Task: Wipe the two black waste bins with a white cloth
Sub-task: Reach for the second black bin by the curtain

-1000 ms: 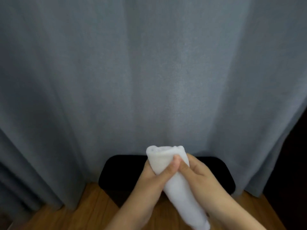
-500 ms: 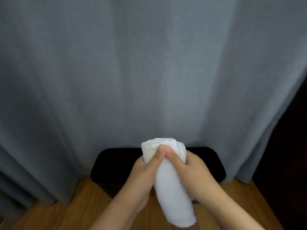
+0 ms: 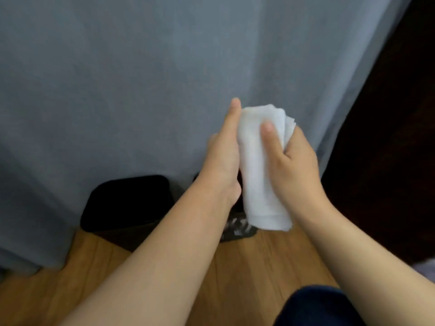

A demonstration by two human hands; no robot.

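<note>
Since half a second ago our hands have lifted the rolled white cloth up before the grey curtain; the left hand lies straight-fingered against it and the right hand grips it. One black waste bin stands below on the floor. Soft and light, we judge, the cloth is best held round its middle.

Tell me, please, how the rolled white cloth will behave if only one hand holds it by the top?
The rolled white cloth is probably soft and floppy: its layered top edges look loose. It likely weighs little, since the right hand holds it with thumb and curled fingers. The left hand only lies along it; without that, the roll may unwind and sag.
</note>
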